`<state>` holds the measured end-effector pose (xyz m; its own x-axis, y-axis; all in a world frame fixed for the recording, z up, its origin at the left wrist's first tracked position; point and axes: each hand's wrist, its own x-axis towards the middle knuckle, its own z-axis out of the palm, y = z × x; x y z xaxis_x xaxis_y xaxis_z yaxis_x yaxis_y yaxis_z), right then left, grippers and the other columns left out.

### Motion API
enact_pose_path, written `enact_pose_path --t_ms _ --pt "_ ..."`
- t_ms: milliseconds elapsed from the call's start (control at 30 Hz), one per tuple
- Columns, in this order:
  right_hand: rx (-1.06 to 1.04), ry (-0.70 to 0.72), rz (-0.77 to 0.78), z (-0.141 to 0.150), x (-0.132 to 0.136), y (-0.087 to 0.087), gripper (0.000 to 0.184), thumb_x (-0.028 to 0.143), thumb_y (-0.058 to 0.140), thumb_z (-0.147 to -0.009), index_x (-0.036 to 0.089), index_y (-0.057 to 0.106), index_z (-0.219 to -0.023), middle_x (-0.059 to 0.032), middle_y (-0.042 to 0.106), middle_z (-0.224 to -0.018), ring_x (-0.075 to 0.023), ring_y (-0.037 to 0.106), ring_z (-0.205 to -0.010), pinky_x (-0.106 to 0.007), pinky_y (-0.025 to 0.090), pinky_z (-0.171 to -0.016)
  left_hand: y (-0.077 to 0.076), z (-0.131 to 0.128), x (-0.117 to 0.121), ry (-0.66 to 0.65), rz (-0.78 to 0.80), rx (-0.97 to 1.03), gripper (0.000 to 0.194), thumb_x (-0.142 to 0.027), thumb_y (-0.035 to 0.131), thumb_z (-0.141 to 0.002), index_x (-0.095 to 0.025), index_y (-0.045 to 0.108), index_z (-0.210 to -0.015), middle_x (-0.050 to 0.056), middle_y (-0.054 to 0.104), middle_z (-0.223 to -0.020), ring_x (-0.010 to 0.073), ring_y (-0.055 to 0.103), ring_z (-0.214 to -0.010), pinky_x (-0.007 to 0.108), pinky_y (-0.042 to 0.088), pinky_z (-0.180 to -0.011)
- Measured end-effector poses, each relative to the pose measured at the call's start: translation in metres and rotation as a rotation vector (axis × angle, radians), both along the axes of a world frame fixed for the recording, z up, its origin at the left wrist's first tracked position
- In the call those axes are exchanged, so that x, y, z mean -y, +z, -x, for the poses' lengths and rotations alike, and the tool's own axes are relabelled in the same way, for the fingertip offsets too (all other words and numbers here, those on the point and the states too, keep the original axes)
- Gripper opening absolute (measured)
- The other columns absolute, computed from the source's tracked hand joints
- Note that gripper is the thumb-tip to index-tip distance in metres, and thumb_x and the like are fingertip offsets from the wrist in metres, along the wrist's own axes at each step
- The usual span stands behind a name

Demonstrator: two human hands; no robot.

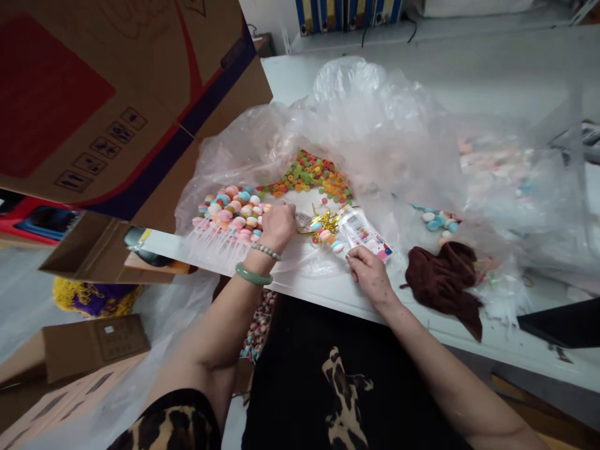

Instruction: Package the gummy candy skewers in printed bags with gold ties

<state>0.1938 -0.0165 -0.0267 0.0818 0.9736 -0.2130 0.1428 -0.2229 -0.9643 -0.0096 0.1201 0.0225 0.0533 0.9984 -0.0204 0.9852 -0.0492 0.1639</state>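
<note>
My left hand (pixel 280 228), with a green bangle and a beaded bracelet at the wrist, is bunched against the right end of a mound of pastel round candies on white sticks (pixel 229 209). Its fingertips are hidden from view. Just beyond it lie twisted gold ribbon ties (pixel 325 222) and a few loose candies. My right hand (pixel 370 272) has curled fingers at the lower edge of a printed clear packet (pixel 362 232). Above both hands lies a heap of small multicoloured ring candies (pixel 309 178).
A clear plastic sheet (pixel 375 125) spreads over the white table (pixel 356 306). To the right lie a brown cloth (pixel 445 284) and pale blue and white candies (pixel 438 219). A large cardboard box (pixel 117 106) overhangs the left side, with more cardboard on the floor below.
</note>
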Motion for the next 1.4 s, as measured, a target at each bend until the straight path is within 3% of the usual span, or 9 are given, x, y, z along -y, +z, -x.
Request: enact_pose_path --t_ms 67,200,367,633,767,967,1200,1300,1400 --pt "-0.02 0.014 -0.025 0.001 0.003 0.006 0.012 0.029 0.051 -0.08 0.023 0.053 -0.069 0.0059 0.047 -0.051 -0.0132 0.044 -0.049 -0.027 0.036 -0.054 0.005 0.001 0.01 0.076 -0.003 0.287 0.01 -0.011 0.055 -0.074 -0.018 0.062 -0.072 0.008 0.064 -0.068 0.0207 0.061 -0.068 0.027 0.037 -0.057" --pt "-0.001 0.04 -0.12 0.004 0.012 0.02 0.013 0.028 0.05 -0.082 0.023 0.054 -0.071 0.0053 0.047 -0.052 -0.0137 0.044 -0.052 -0.028 0.036 -0.056 0.014 0.006 0.04 0.275 0.281 1.064 0.012 -0.02 0.063 -0.068 -0.02 0.051 -0.07 -0.005 0.046 -0.045 0.0114 0.047 -0.037 0.021 0.023 -0.038" --pt "0.094 0.048 -0.205 0.009 0.025 0.03 0.015 0.029 0.05 -0.085 0.023 0.055 -0.073 0.0043 0.049 -0.055 -0.0148 0.047 -0.055 -0.028 0.038 -0.06 0.015 0.016 0.079 0.39 0.252 1.548 0.029 -0.027 0.072 -0.062 -0.017 0.052 -0.081 0.0 0.064 -0.07 0.0083 0.054 -0.04 0.018 0.024 -0.032" --pt "0.403 0.113 -0.389 0.026 0.045 0.034 0.015 0.024 0.045 -0.088 0.024 0.057 -0.079 -0.0018 0.063 -0.075 -0.0187 0.058 -0.072 -0.03 0.042 -0.07 0.014 0.01 0.124 0.403 0.123 1.499 0.046 -0.04 0.07 -0.071 -0.011 0.062 -0.106 0.002 0.066 -0.06 0.0105 0.056 -0.04 0.018 0.029 -0.035" --pt "0.486 0.137 -0.45 0.028 0.05 0.03 0.016 0.019 0.044 -0.088 0.023 0.058 -0.082 -0.0029 0.065 -0.079 -0.0188 0.06 -0.075 -0.03 0.042 -0.072 0.012 0.016 0.135 0.374 0.109 1.586 0.046 -0.043 0.07 -0.071 -0.011 0.064 -0.105 0.006 0.07 -0.071 0.0133 0.064 -0.052 0.018 0.035 -0.038" --pt "0.53 0.198 -0.498 0.029 0.054 0.026 0.016 0.018 0.044 -0.089 0.022 0.059 -0.083 -0.0033 0.065 -0.08 -0.0179 0.061 -0.076 -0.027 0.041 -0.072 -0.001 0.023 0.14 0.411 0.082 1.628 0.041 -0.037 0.075 -0.067 -0.009 0.068 -0.096 0.004 0.067 -0.064 0.0126 0.061 -0.049 0.018 0.035 -0.037" --pt "0.585 0.274 -0.296 0.045 0.057 0.007 0.018 0.023 0.044 -0.088 0.023 0.061 -0.082 -0.0016 0.063 -0.071 -0.0177 0.057 -0.067 -0.027 0.036 -0.063 -0.033 -0.008 0.151 0.56 -0.103 1.589 0.041 -0.037 0.074 -0.068 -0.012 0.071 -0.1 0.005 0.07 -0.072 0.0121 0.062 -0.057 0.017 0.035 -0.041" --pt "0.425 0.23 -0.175 0.049 0.052 -0.005 0.016 0.027 0.046 -0.085 0.023 0.058 -0.076 0.0001 0.06 -0.067 -0.0172 0.054 -0.065 -0.026 0.036 -0.062 -0.044 -0.018 0.153 0.537 -0.232 1.528 0.039 -0.033 0.078 -0.064 -0.014 0.073 -0.097 0.006 0.071 -0.082 0.0124 0.064 -0.067 0.019 0.044 -0.051" --pt "0.234 0.192 -0.109 0.045 0.045 -0.014 0.014 0.029 0.048 -0.082 0.023 0.056 -0.073 0.0025 0.054 -0.062 -0.0157 0.051 -0.061 -0.025 0.036 -0.06 -0.042 -0.016 0.147 0.533 -0.198 1.545 0.035 -0.037 0.075 -0.067 -0.014 0.073 -0.093 0.003 0.069 -0.075 0.0095 0.058 -0.058 0.019 0.043 -0.049"
